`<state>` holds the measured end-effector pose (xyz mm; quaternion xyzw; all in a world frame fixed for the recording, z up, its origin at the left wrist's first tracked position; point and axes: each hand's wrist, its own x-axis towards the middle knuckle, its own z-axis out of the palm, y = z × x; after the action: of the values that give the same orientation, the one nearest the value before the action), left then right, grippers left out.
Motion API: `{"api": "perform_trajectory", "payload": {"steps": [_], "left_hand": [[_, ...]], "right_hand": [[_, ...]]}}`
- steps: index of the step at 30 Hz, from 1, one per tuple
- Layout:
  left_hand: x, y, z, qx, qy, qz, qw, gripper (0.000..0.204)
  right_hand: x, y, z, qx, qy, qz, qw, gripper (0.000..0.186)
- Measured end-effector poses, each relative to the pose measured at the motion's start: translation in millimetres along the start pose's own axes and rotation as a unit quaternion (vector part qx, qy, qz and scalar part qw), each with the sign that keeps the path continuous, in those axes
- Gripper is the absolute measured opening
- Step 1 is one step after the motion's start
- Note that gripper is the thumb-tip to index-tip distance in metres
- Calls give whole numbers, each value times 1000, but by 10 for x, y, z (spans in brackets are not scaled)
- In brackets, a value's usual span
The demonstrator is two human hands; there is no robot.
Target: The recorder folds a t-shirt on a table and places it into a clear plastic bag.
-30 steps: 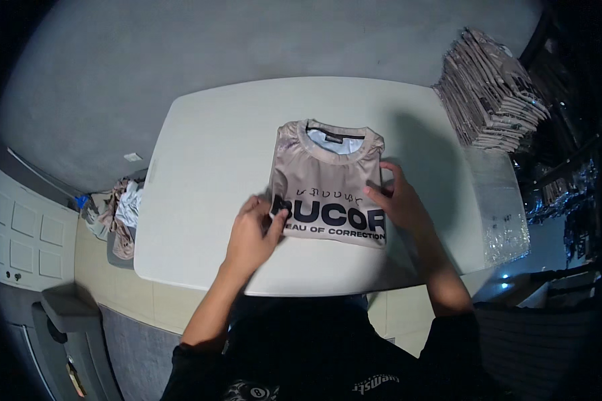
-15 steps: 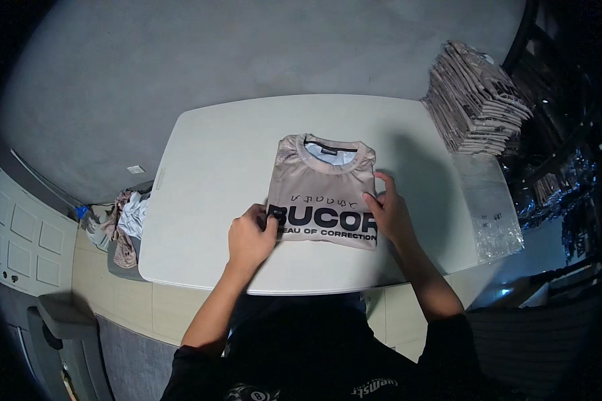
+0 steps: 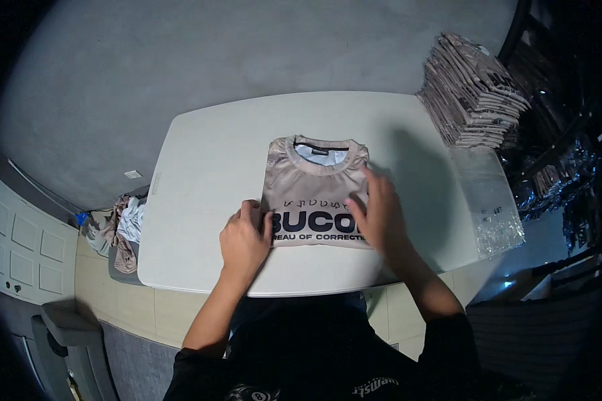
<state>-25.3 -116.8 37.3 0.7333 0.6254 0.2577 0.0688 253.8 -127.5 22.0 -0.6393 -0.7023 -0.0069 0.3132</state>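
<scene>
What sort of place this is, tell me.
Probably a garment workroom, perhaps in a home: a folded beige shirt on the white table, a stack of similar garments, and clear plastic packaging.

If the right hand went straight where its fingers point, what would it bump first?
Probably the folded beige fabric shirt with black lettering, overlapped by the bare right hand; whether they touch is unclear.

- A grey wall (image 3: 247, 53) rose at the far side.
- A white panelled door (image 3: 35, 234) stood left.
- Pale floor tiles (image 3: 177, 309) lay near the white desk (image 3: 201, 200).
</scene>
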Motion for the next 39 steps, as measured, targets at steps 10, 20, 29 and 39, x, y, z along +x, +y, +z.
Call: {"api": "perform_trajectory", "payload": {"steps": [10,20,29,39], "left_hand": [[-417,114,48,22,-122,301,946,61],[-199,110,126,7,-117,263,958,62],[-147,277,305,51,-136,263,954,77],[-298,165,271,44,-162,239,956,99]], "right_hand": [[-364,-408,-21,10,-264,-231,937,67],[-282,-377,-33,40,-184,-147,971,65],[189,-289,50,-49,-64,-72,994,68],[-310,-214,295,-38,-130,-108,985,81]]}}
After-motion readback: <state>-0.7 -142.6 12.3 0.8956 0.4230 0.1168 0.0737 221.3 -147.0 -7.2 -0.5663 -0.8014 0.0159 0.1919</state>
